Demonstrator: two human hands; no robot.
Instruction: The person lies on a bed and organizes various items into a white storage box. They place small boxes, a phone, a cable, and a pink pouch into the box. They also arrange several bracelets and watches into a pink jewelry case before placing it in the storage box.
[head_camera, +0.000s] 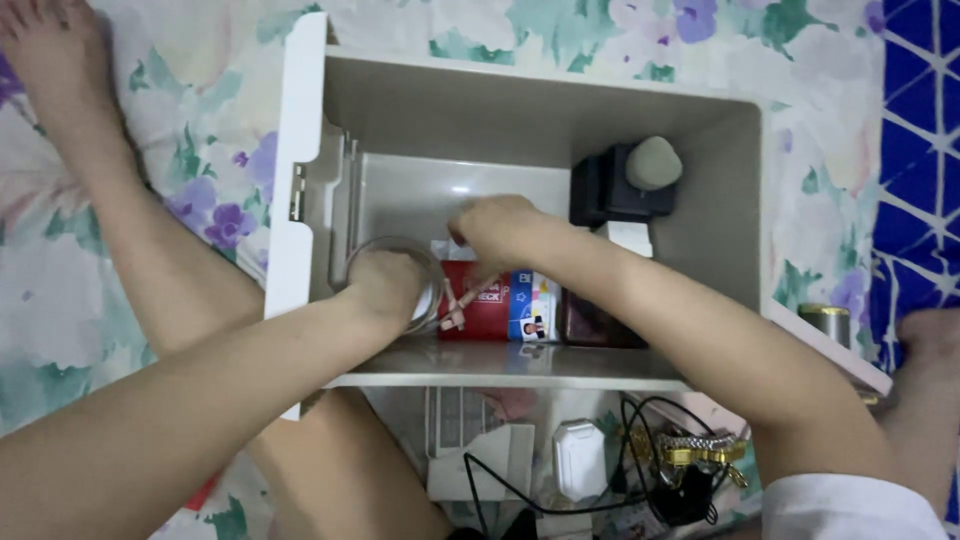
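Observation:
My left hand (385, 285) grips a clear round container (432, 272) inside a white storage box (300, 180), near the box's left wall. My right hand (495, 228) reaches in beside it, fingers closed over small thin sticks (456, 312) whose pale ends poke out below the hand. Under both hands lies a red and blue packet (505, 300) on the box floor.
A black box with a grey egg-shaped sponge (652, 162) on top stands in the box's right part, beside a dark flat case (590, 322). In front lie a white charger (578, 457), black cables (640, 470) and a gold bracelet (695, 452). A floral sheet surrounds everything.

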